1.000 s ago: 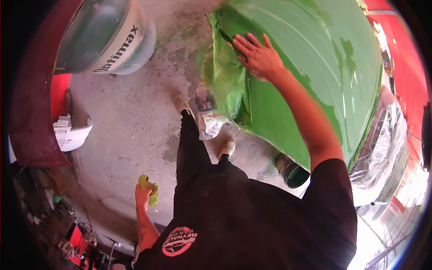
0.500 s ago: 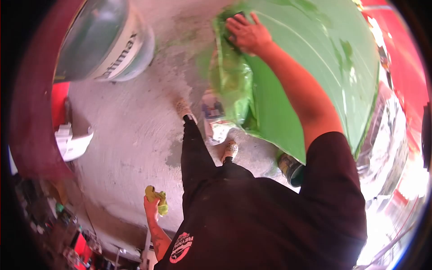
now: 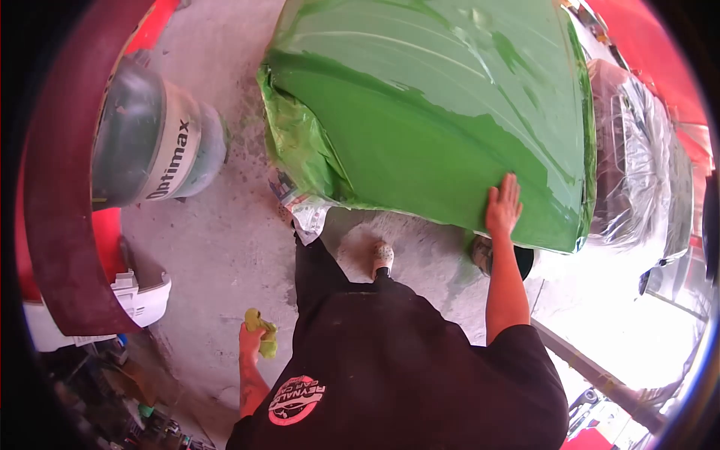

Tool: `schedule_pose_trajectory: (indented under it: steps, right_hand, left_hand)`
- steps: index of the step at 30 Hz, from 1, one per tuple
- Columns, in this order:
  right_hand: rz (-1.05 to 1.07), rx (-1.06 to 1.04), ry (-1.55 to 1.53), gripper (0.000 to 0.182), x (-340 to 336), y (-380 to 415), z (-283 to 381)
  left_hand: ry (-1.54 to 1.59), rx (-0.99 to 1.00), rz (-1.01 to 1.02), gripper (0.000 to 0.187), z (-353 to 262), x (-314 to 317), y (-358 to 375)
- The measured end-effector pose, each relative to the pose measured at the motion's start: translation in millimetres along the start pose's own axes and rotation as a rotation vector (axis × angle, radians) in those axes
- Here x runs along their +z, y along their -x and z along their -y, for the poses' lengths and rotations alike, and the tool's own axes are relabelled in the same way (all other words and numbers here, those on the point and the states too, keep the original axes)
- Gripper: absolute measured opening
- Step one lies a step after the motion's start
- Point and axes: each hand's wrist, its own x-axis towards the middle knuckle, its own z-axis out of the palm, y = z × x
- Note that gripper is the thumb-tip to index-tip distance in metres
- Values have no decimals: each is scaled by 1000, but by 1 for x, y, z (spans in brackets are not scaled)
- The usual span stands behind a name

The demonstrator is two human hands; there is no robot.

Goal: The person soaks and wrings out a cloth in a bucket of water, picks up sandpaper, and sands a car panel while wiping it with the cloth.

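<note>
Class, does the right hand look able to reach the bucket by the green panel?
Probably yes: the right hand rests on the green panel near the bucket, whose opening partly shows beside the forearm, apparently unblocked.

The right hand (image 3: 504,208) has swept from about 1 o'clock, by the green panel's (image 3: 420,142) far edge, round to 3 o'clock, onto its near edge. The dark pad that showed under its fingers is out of sight. The forearm now crosses in front of the bucket (image 3: 482,255). With the view turned, the crumpled masking sheet (image 3: 300,135) has shifted from 12 to 11 o'clock, and the Optimax drum (image 3: 169,142) has dropped to 10.
</note>
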Motion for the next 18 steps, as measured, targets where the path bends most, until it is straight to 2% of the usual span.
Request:
schedule_pose_trajectory:
  steps: [1,2,4,9,13,15,17,18]
  right_hand:
    - [8,156,-41,62,2,0,-17]
    - [7,159,-50,62,5,0,-17]
    - [-15,298,-75,62,6,-2,-1]
    - [-2,-79,-20,66,4,12,137]
    - [-32,-351,-124,65,15,12,255]
    - [20,-496,-122,64,12,12,307]
    - [-34,-654,-184,61,28,13,342]
    - [-31,-629,-185,61,27,12,340]
  left_hand:
    - [-11,30,-18,40,-1,-1,-5]
    - [-14,37,-24,40,-10,-2,-2]
    - [12,31,-10,40,-33,-3,8]
    - [71,34,-7,40,-11,-9,-6]
    - [0,29,-11,41,-7,-12,3]
    - [57,24,1,42,8,-20,-4]
    - [82,15,14,42,11,-26,-4]
    - [51,10,1,43,7,-31,3]
